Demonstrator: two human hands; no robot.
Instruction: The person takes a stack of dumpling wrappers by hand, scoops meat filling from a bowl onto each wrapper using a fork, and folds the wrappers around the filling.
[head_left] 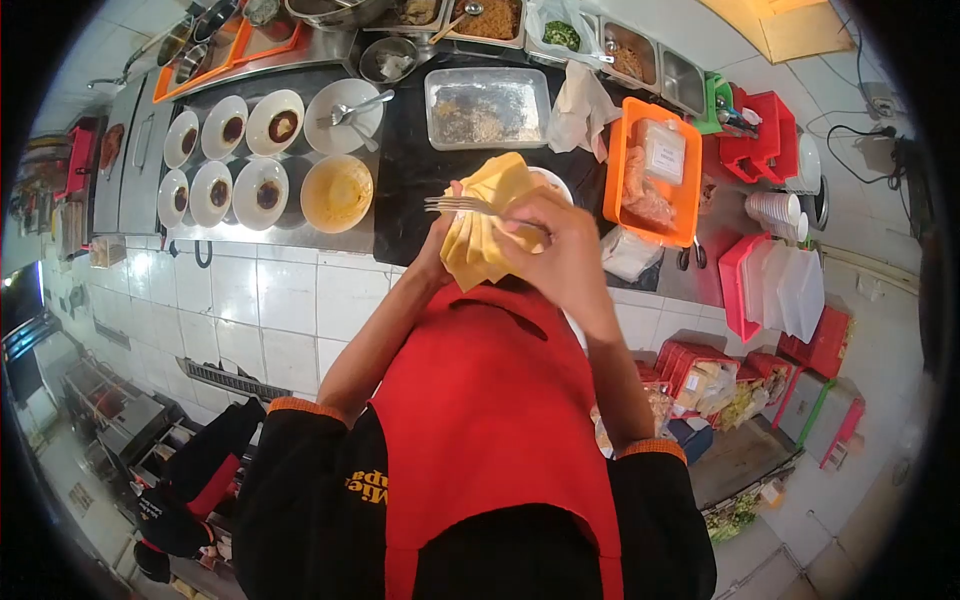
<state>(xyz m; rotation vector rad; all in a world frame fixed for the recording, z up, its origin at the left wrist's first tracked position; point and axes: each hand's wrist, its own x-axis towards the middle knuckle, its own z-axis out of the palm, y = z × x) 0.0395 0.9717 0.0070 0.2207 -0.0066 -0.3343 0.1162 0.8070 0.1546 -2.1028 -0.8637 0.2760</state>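
Two things sit in your grasp at the near side of the rectangular tray [487,145]: left fingers [456,188] cup the fanned yellow sheets [474,247], right fingers [533,208] hold the fork [474,205], so pinch lightly, angling its tines off their edges.

The wall [290,310] has shiny white square tiles, below the long metal counter [340,220] in the upper left of the frame. Bright spots of light shine on the tiles. A long dark drain grate [235,382] sits at the lower left. Grey metal cupboard doors [140,150] are at the upper left. On the right side, a black cord [850,130] hangs on a pale wall [900,230]. A bright strip of light [40,275] shows at the far left.
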